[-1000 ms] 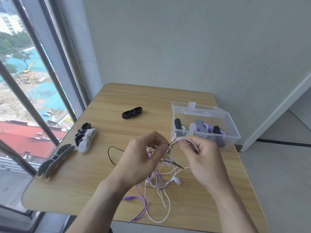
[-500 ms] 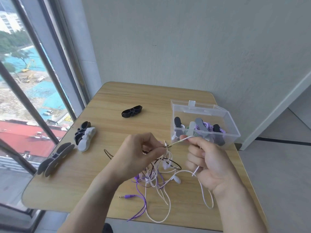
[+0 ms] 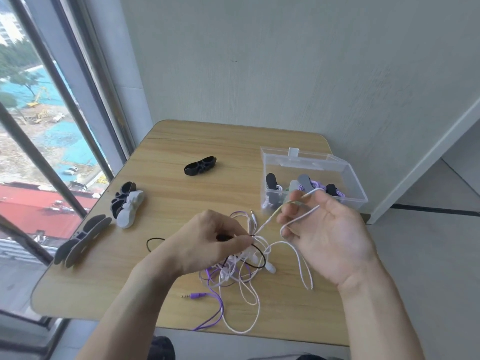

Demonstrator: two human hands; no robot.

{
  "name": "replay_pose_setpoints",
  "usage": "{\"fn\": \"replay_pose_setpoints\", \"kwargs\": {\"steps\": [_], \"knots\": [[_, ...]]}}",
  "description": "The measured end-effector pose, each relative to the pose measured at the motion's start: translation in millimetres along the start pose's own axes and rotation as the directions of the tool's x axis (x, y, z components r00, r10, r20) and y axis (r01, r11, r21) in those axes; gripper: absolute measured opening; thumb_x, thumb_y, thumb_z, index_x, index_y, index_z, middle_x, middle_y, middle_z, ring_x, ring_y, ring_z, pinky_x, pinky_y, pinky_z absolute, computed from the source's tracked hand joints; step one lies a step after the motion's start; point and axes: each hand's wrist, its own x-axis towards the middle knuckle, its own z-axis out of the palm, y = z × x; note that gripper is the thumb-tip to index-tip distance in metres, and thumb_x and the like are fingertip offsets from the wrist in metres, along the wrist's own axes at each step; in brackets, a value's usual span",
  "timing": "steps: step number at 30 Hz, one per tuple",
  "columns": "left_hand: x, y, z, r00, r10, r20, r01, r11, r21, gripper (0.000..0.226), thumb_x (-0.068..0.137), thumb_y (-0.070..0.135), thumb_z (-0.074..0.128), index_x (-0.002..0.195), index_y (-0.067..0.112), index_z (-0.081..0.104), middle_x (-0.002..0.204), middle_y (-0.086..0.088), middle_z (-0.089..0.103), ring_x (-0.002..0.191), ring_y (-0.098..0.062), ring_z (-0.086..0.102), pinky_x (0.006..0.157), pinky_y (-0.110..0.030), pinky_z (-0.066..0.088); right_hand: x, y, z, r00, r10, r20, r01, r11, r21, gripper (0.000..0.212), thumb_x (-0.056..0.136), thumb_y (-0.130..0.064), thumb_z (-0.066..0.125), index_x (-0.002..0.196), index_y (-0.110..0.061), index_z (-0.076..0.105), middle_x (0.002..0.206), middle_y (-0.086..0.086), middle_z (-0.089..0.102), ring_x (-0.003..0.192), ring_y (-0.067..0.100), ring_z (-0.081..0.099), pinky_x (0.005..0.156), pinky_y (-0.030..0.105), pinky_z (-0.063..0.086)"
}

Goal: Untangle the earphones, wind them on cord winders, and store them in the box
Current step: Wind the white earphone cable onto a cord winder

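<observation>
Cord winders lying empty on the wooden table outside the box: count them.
4, possibly more hidden. A black winder lies mid-table; a black one and a white one touch near the window; a flat grey winder, perhaps two stacked, lies at the left edge.

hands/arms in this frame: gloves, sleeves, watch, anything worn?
Nothing worn. Left hand and right hand are both bare: no gloves, rings or markings visible. Both forearms are bare down to the bottom edge of the frame, with no sleeves, watch, straps or cables on them.
</observation>
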Motion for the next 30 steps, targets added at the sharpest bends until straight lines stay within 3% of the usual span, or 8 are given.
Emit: {"fn": "replay_pose_setpoints", "kwargs": {"steps": [4, 6, 12, 18, 21, 24, 26, 30], "knots": [[3.6, -8.8, 4.8, 0.989, -0.013, -0.149, 0.041, 0.981, 0.188, 0.014, 0.092, 0.029, 0.067, 0.085, 0.032, 0.079, 0.083, 0.006, 0.064, 0.065, -0.002, 0.055, 0.059, -0.011, 0.039, -4.1, -1.1, 3.7, 0.988, -0.154, -0.003, 0.150, 0.966, -0.209, 0.031, 0.091, -0.033, 0.042, 0.080, -0.016, 0.066, 0.085, 0.011, 0.069, 0.091, 0.031, 0.065, 0.071, 0.038, 0.030], [6.3, -11.6, 5.7, 0.966, 0.036, -0.258, 0.030, 0.968, 0.249, 0.019, 0.092, 0.022, 0.067, 0.098, 0.035, 0.079, 0.094, 0.016, 0.060, 0.073, 0.005, 0.056, 0.063, -0.007, 0.038, -4.8, -1.8, 4.8, 0.960, -0.278, 0.010, 0.272, 0.930, -0.248, 0.045, 0.099, -0.025, 0.035, 0.071, -0.023, 0.069, 0.081, 0.005, 0.073, 0.096, 0.031, 0.066, 0.077, 0.039, 0.033], [6.8, -12.1, -4.5, 0.783, 0.099, -0.615, 0.082, 0.962, 0.259, 0.024, 0.091, 0.016, 0.065, 0.103, 0.032, 0.078, 0.077, 0.012, 0.067, 0.062, -0.002, 0.056, 0.057, -0.012, 0.036, -4.5, -8.5, -2.2, 0.853, -0.521, -0.016, 0.517, 0.851, -0.093, 0.033, 0.097, -0.020, 0.030, 0.092, -0.006, 0.060, 0.110, 0.023, 0.066, 0.108, 0.036, 0.067, 0.082, 0.042, 0.045], [7.7, -13.9, -13.8, 0.578, 0.085, -0.811, 0.162, 0.963, 0.217, 0.024, 0.091, 0.011, 0.063, 0.104, 0.024, 0.077, 0.090, 0.013, 0.064, 0.090, -0.022, 0.062, 0.084, -0.035, 0.047, -2.7, -4.7, -8.5, 0.799, -0.601, -0.020, 0.600, 0.799, -0.038, 0.021, 0.084, -0.020, 0.045, 0.090, -0.005, 0.058, 0.099, 0.008, 0.063, 0.110, 0.039, 0.067, 0.082, 0.044, 0.045], [4.7, -9.4, -11.3, 0.705, 0.179, -0.687, -0.009, 0.970, 0.243, 0.041, 0.084, 0.003, 0.058, 0.118, 0.022, 0.072, 0.112, 0.024, 0.063, 0.116, -0.007, 0.058, 0.096, -0.022, 0.042, -5.5, -7.4, -7.2, 0.849, -0.516, 0.114, 0.517, 0.856, 0.015, 0.044, 0.063, -0.034, 0.068, 0.095, -0.005, 0.059, 0.111, 0.026, 0.062, 0.120, 0.044, 0.060, 0.086, 0.046, 0.051], [0.3, 3.5, 0.8, 0.892, 0.194, -0.408, -0.158, 0.980, 0.120, 0.037, 0.080, 0.020, 0.058, 0.114, 0.028, 0.071, 0.108, 0.023, 0.069, 0.115, 0.002, 0.057, 0.096, -0.014, 0.040, -6.9, -4.5, 0.4, 0.892, -0.419, 0.169, 0.425, 0.905, 0.005, 0.029, 0.082, -0.037, 0.066, 0.092, -0.010, 0.065, 0.105, 0.022, 0.073, 0.116, 0.044, 0.063, 0.086, 0.047, 0.056], [2.3, 5.2, 11.7, 0.906, 0.213, -0.365, -0.153, 0.971, 0.184, 0.014, 0.085, 0.034, 0.064, 0.090, 0.029, 0.075, 0.088, 0.020, 0.070, 0.095, -0.002, 0.061, 0.082, -0.013, 0.043, -7.1, -2.6, 4.2, 0.892, -0.432, 0.134, 0.433, 0.901, 0.021, 0.027, 0.098, -0.030, 0.047, 0.091, -0.012, 0.065, 0.100, 0.016, 0.075, 0.109, 0.041, 0.067, 0.083, 0.046, 0.057], [9.9, -5.8, 12.2, 0.899, 0.164, -0.407, -0.044, 0.957, 0.287, 0.015, 0.088, 0.031, 0.071, 0.074, 0.028, 0.073, 0.074, 0.017, 0.064, 0.077, -0.004, 0.060, 0.066, -0.010, 0.037, -12.6, -13.2, 0.5, 0.827, -0.559, 0.055, 0.553, 0.828, 0.090, 0.033, 0.102, -0.029, 0.038, 0.090, -0.020, 0.067, 0.091, 0.004, 0.077, 0.098, 0.032, 0.071, 0.076, 0.033, 0.057]]}}
